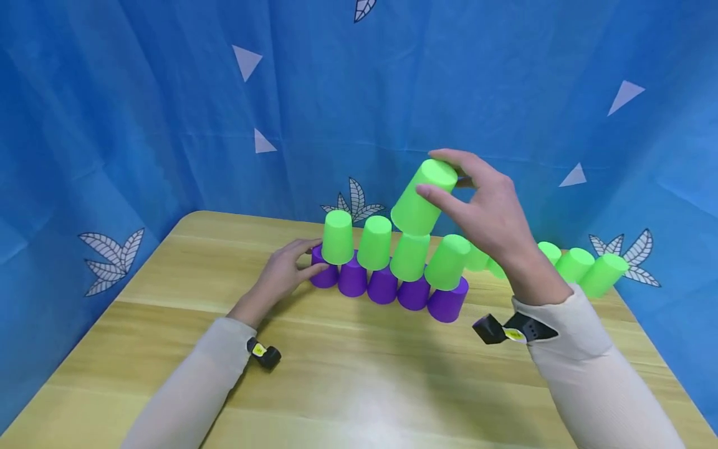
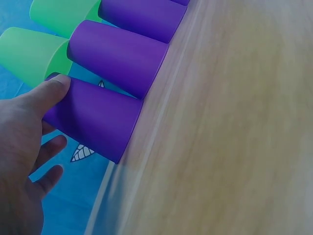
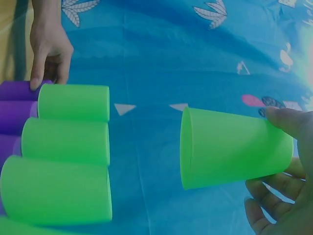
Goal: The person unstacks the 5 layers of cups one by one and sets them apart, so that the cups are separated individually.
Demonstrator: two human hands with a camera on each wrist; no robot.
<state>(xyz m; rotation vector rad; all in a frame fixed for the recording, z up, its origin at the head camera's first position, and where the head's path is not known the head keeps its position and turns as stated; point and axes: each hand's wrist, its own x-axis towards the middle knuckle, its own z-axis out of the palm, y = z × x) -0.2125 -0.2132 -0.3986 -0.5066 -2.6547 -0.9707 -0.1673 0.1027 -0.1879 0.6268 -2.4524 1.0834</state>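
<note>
In the head view, several purple cups stand upside down in a row, the leftmost purple cup [image 1: 324, 274] nearest my left hand [image 1: 282, 271]. My left thumb lies on that cup near its base in the left wrist view, with fingers around the far side. Several upside-down green cups [image 1: 338, 237] form a second row on top, each bridging two purple ones. Above that row, my right hand [image 1: 493, 212] grips another green cup [image 3: 234, 149] between thumb and fingers, tilted, its rim downward. The right wrist view shows it apart from the row.
More green cups [image 1: 574, 265] stand upside down at the back right of the wooden table [image 1: 348, 374], partly hidden by my right forearm. A blue patterned curtain [image 1: 336, 93] hangs directly behind the table.
</note>
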